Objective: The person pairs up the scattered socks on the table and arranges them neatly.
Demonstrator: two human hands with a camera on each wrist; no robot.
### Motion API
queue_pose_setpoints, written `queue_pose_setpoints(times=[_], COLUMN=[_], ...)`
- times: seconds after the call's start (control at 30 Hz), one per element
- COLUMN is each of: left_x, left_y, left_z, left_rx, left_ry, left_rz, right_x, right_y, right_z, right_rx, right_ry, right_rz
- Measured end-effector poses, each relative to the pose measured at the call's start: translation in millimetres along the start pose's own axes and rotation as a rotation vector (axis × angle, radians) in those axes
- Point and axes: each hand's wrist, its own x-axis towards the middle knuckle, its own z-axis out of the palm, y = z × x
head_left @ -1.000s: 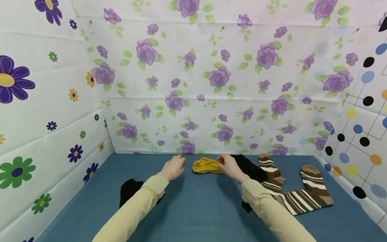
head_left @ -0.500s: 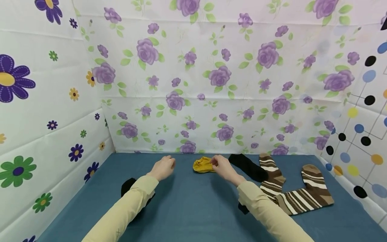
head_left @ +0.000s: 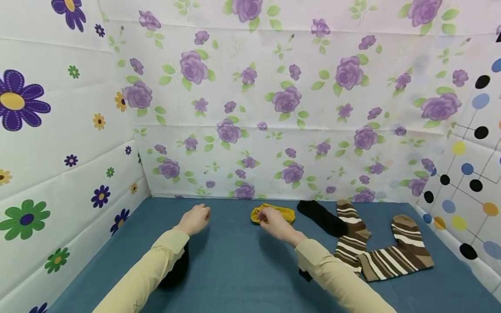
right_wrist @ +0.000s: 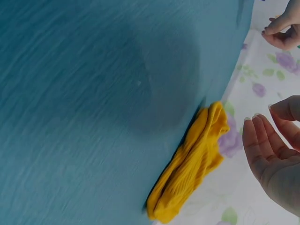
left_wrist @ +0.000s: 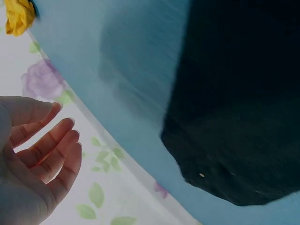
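My left hand [head_left: 193,220] hovers over the left part of the table, its fingers loosely bent with nothing between them. Below that forearm lies a black sock [head_left: 175,271], partly hidden by the sleeve; in the left wrist view the dark sock [left_wrist: 234,117] fills the right side. My right hand [head_left: 278,224] is in front of a small yellow sock [head_left: 287,214] near the back edge, covering part of it. In the right wrist view the yellow sock [right_wrist: 187,168] lies apart from the relaxed fingers [right_wrist: 253,143], which hold nothing.
Right of the yellow sock lie a black sock [head_left: 322,218] and two brown striped socks, one upright [head_left: 350,226] and one bent [head_left: 407,252]. A dark piece [head_left: 305,275] shows beside the right sleeve. Patterned cloth walls [head_left: 242,108] enclose the blue table [head_left: 242,278].
Both hands have moved left. My right hand has passed across the yellow sock, which stays in place. My left arm now covers more of the left black sock.
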Motion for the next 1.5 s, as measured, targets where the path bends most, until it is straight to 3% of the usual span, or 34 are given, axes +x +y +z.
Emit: queue_pose_setpoints(times=[0.37, 0.97, 1.2, 1.5], left_x=[-10.1, -34.5, -41.7, -46.0], left_y=[-20.2, -55.1, -64.6, -69.5], left_z=[-7.8, -16.9, -17.9, -15.3], left_rx=[-0.003, 0.003, 0.005, -0.007], left_ry=[-0.054, -0.062, -0.089, -0.165], left_rz=[-0.069, -0.144, -0.143, -0.162], right_x=[3.1, 10.3, 11.7, 9.5], right_y=[-22, -76, -92, -127], right_z=[18, 46, 58, 77], right_rx=[-0.010, -0.080, -0.067, -0.139], right_ry=[-0.113, -0.280, -0.402, -0.529], right_rz=[-0.070, -0.249, -0.309, -0.449])
